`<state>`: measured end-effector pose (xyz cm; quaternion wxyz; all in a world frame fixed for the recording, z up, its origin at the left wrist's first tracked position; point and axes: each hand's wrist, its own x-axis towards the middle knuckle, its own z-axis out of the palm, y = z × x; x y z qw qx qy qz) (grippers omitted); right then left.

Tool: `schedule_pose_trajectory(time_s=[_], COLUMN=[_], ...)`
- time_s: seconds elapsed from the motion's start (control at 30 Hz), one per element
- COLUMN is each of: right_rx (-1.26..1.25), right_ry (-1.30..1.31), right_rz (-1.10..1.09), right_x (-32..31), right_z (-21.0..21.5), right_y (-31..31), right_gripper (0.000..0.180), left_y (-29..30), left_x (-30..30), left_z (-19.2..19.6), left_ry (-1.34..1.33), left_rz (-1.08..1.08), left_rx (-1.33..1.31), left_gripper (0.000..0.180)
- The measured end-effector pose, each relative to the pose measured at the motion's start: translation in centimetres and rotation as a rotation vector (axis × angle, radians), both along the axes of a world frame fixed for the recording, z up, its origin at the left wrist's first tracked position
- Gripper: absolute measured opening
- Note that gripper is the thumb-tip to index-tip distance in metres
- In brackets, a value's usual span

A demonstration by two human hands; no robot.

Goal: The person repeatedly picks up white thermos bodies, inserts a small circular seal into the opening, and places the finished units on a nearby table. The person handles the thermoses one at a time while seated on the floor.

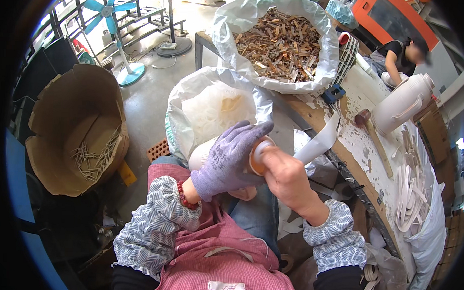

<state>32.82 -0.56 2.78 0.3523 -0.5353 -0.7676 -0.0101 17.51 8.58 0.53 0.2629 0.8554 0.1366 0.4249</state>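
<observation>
Item: white cylindrical roll with an orange end disc (256,155), held over the lap, just in front of the workbench edge.
Left hand (230,163), in a grey-purple knitted glove: wrapped round the roll's body, fingers curled over its top.
Right hand (287,177), bare: closed against the orange end, pinching where a white flat strip (319,143) leaves the roll and runs up toward the bench.
Adjacent: white plastic sack of pale white pieces (213,106), open, just beyond the roll; paint-flecked wooden workbench (354,144) to the right, bearing a white sack of brown metal scraps (281,42), a white thermos jug (402,102), a wooden-handled mallet (375,137) and loose white bands (412,192).
Left: cardboard drum holding thin pale sticks (76,129).
Far right: another person's arm (395,66) at the bench.
Risks, judged: the strip may twist or snag on the bench edge; a glove slip could drop the roll into the sack or floor; the bare fingers could be nipped at the disc.
</observation>
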Motion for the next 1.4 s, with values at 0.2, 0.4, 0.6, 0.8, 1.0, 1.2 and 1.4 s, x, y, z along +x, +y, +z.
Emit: schedule_pose_trajectory(time_s=[0.2, 0.4, 0.6, 0.8, 1.0, 1.2, 1.4], right_rx=[-0.286, -0.342, -0.509, -0.198, -0.24, -0.17, -0.465], right_ry=[-0.119, 0.092, 1.048, 0.195, 0.016, -0.08, -0.216], right_rz=[0.089, 0.299, 0.227, -0.119, 0.061, -0.016, -0.007], right_x=[-0.5, 0.3, 2.1, -0.4, 0.5, 0.1, 0.7], right_z=[-0.1, 1.4, 1.3, -0.1, -0.6, -0.9, -0.1], right_y=[0.4, 0.1, -0.9, -1.5, -1.3, -1.0, -0.8], right_gripper=[0.007, 0.007, 0.021, 0.018, 0.017, 0.008, 0.006], left_y=[-0.8, -0.9, -0.5, -0.4, -0.8, -1.1, -2.0], left_x=[-1.0, -1.6, -1.2, -0.3, 0.1, 0.2, 0.5], left_z=[-1.0, -0.6, -1.0, -1.0, -1.3, -1.3, -1.0], left_ry=[0.048, 0.018, -0.018, 0.02, 0.038, 0.018, 0.07], left_rz=[-0.045, -0.04, -0.033, -0.036, -0.067, -0.071, -0.065], left_rx=[-0.016, -0.001, 0.018, -0.011, -0.017, -0.017, 0.074], left_gripper=[0.094, 0.093, 0.09, 0.09, 0.086, 0.082, 0.075])
